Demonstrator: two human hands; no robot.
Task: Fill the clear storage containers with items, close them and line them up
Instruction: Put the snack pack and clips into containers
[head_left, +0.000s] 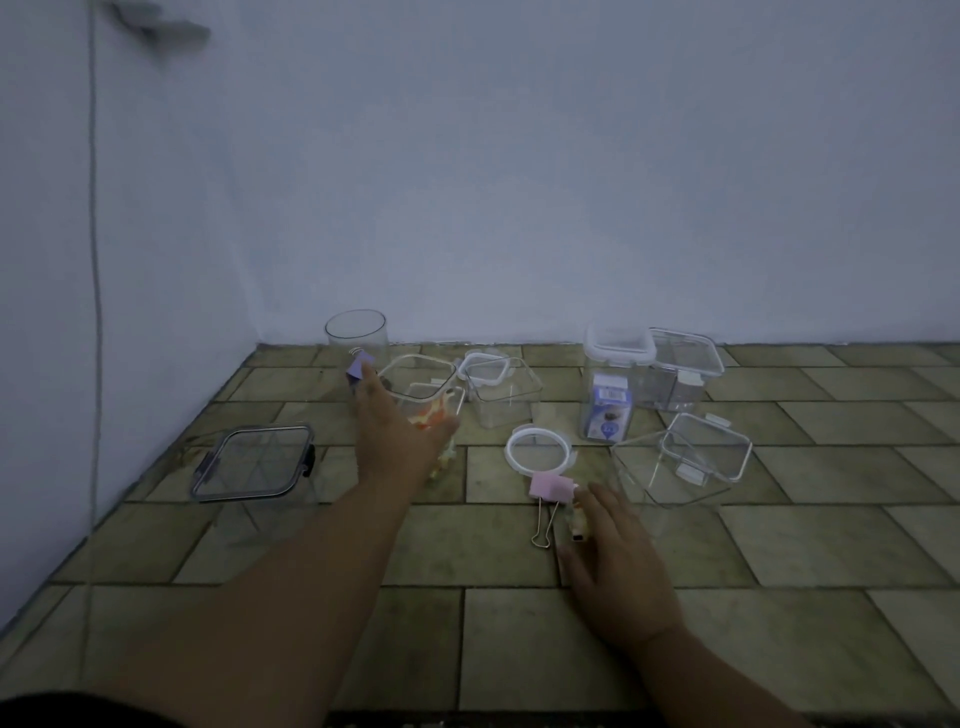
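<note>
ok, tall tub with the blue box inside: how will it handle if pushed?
The tall tub stands taller than wide, so a high push would probably tip it. The blue box sits low inside, likely steadying it. Its smooth clear walls may be slippery.

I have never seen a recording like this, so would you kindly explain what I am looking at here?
No machine here: a person works with bare hands, filmed by one camera worn on the head, looking down at a tiled floor by a wall. The left hand grips an open clear box with orange things inside. The right hand lies open beside a pink binder clip. Around lie more clear boxes, some lidded, a round jar, a loose round lid and a purple clip.
</note>
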